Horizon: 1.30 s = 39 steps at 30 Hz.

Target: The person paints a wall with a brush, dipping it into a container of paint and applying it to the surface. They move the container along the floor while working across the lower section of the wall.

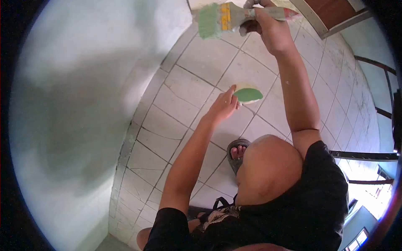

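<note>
One paintbrush (226, 17), bristles loaded green, was gripped by its handle in the right hand (268, 29), fingers wrapped closed, bristle end against the wall (83, 104) at top. One small container of green paint (248, 94) was held up in the left hand (222, 106), fingers curled at its rim. One sandalled foot (238, 152) rested on the tiled floor (197, 83).
</note>
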Each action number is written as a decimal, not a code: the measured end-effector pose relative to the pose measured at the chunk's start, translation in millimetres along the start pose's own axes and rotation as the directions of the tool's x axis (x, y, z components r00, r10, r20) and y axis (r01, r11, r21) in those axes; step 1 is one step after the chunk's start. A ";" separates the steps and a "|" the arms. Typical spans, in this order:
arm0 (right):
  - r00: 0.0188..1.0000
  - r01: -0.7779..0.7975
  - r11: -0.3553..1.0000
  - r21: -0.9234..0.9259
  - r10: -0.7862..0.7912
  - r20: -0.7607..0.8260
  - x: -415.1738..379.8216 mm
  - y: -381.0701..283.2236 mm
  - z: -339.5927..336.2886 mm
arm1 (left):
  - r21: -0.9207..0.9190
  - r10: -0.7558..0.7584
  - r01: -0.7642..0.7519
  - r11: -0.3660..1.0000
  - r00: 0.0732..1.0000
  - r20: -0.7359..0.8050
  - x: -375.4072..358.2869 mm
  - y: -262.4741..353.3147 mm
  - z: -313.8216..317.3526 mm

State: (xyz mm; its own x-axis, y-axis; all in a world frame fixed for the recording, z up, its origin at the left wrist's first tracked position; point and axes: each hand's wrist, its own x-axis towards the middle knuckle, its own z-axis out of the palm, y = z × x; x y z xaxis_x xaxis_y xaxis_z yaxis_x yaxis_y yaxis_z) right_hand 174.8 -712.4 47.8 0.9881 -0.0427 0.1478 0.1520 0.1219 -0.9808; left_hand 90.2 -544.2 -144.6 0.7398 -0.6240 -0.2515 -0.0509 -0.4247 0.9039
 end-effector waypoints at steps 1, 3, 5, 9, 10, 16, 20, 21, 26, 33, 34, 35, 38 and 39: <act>1.000 -0.013 1.000 0.009 0.013 -0.014 4.8 5.3 -5.7 | -0.031 -0.039 0.039 0.999 0.999 0.025 10.9 10.1 -2.5; 0.998 -0.031 0.999 -0.024 0.029 -0.064 14.7 4.3 -12.4 | -0.041 -0.049 0.051 0.998 0.997 0.067 29.0 29.3 -6.7; 0.996 -0.031 0.999 0.035 0.034 -0.083 20.3 12.5 -22.8 | -0.031 -0.056 0.059 0.998 0.992 0.114 50.0 37.7 -6.0; 0.991 -0.027 0.991 0.135 0.044 -0.126 27.9 38.2 -46.2 | -0.006 -0.040 0.042 0.999 0.980 0.197 84.4 41.4 -1.1; 0.993 -0.016 0.988 0.154 0.033 -0.111 30.3 42.5 -50.6 | -0.003 -0.046 0.047 0.999 0.977 0.207 91.0 40.2 -2.1; 0.979 -0.025 0.995 0.100 0.044 -0.200 34.4 65.5 -75.2 | -0.037 -0.048 0.057 0.998 0.975 0.216 105.2 18.2 2.4; 0.961 -0.096 0.987 0.126 0.125 -0.248 45.5 72.5 -68.9 | -0.084 -0.098 0.121 0.989 0.966 0.239 100.7 28.6 -3.0; 0.958 -0.099 0.985 0.142 0.133 -0.252 44.8 81.1 -66.6 | -0.072 -0.113 0.134 0.988 0.963 0.244 95.8 22.4 1.1; 0.970 -0.031 0.990 0.138 0.064 -0.236 52.1 97.3 -50.5 | 0.039 -0.189 0.185 0.982 0.971 0.145 68.5 8.7 -6.1; 0.990 -0.056 0.989 -0.136 0.037 -0.137 21.3 75.2 -92.9 | -0.058 -0.163 0.170 0.984 0.981 0.105 52.4 -27.6 -7.2; 0.986 -0.057 0.978 -0.200 0.024 -0.163 10.7 65.8 -100.3 | -0.068 -0.156 0.166 0.984 0.979 0.128 52.6 -25.7 1.0; 0.980 -0.081 0.962 -0.261 0.029 -0.197 0.5 58.4 -107.9 | -0.112 -0.147 0.159 0.981 0.983 0.110 53.5 -23.7 6.3; 0.989 -0.105 0.914 -0.391 0.053 -0.141 -31.9 48.8 -151.2 | -0.160 -0.124 0.134 0.978 0.990 0.069 57.6 -12.2 19.8; 0.986 -0.125 0.919 -0.373 0.073 -0.149 -40.0 42.7 -157.0 | -0.169 -0.116 0.121 0.978 0.992 0.041 59.4 -7.6 24.3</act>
State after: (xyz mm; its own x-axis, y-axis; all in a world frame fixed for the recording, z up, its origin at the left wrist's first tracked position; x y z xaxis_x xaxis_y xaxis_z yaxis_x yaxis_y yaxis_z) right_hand 138.0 -861.2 -20.0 0.9820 -0.1809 0.0549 0.0075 -0.2528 -0.9675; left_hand 118.2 -594.0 -174.8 0.7128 -0.5968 -0.3684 0.1534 -0.3799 0.9122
